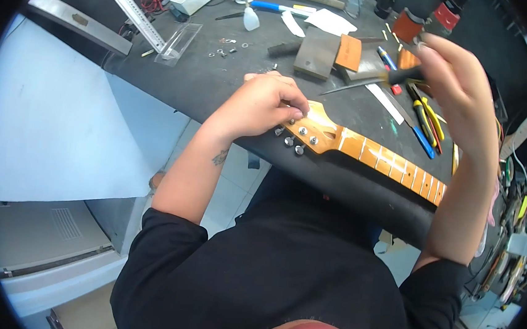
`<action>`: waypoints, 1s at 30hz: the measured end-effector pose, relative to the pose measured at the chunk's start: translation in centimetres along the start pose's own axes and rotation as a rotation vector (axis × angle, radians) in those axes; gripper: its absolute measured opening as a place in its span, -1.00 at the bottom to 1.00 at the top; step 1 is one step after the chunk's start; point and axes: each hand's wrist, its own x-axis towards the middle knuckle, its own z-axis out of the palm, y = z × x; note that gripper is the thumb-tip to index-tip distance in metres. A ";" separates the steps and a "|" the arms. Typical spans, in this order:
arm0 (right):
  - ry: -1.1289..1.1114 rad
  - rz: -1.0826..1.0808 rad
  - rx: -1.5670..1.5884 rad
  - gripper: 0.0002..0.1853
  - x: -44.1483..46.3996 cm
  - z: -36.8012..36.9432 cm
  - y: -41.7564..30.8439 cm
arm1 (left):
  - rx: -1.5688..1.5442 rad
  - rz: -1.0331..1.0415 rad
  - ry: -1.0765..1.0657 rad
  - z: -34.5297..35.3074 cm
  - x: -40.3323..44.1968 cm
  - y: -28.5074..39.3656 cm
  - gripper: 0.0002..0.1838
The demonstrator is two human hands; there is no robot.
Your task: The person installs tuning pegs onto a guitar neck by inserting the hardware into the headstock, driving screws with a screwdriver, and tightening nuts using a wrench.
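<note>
My left hand [266, 101] rests on the end of a guitar neck's headstock [321, 119], thumb and fingers pinched together by the tuners. What lies between those fingertips is hidden. Along the near edge of the headstock sit several metal tuning pegs [300, 149]. The light-wood fretted neck [393, 165] runs to the right, its far end passing behind my right forearm. Raised above the bench at the right, my right hand [459, 78] is blurred, with its fingers curled. They close around a thin pointed tool with a dark handle [405, 75], its shaft angled down to the left.
Behind the headstock are a grey block [317, 54] and an orange-brown block [349, 52]. Yellow-handled pliers [433, 119] and a blue-handled tool [424, 143] lie right. Small metal parts [226, 51] are scattered on the dark bench. A steel ruler [127, 8] stands at left.
</note>
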 end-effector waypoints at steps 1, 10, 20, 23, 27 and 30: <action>0.066 0.064 0.129 -0.57 -1.3 -0.8 1.8 | -0.008 -0.005 -0.010 -0.1 0.0 0.0 -0.84; 0.426 0.168 0.599 -0.55 -9.0 -1.2 12.6 | -0.111 -0.284 0.279 -7.5 0.6 -4.7 -0.82; 0.495 0.122 0.717 -0.56 -8.7 -0.9 14.3 | 0.598 -0.505 0.027 -10.6 4.4 -12.0 -0.74; 0.481 0.125 0.742 -0.58 -8.8 -0.9 14.6 | 0.658 -0.510 -0.030 -10.8 4.9 -11.4 -0.78; 0.455 0.122 0.751 -0.58 -8.8 -0.9 15.3 | 0.678 -0.377 0.049 -10.5 4.6 -11.9 -0.88; 0.466 0.128 0.761 -0.58 -8.7 -0.8 14.6 | 0.576 -0.357 0.163 -9.7 3.4 -9.3 -0.92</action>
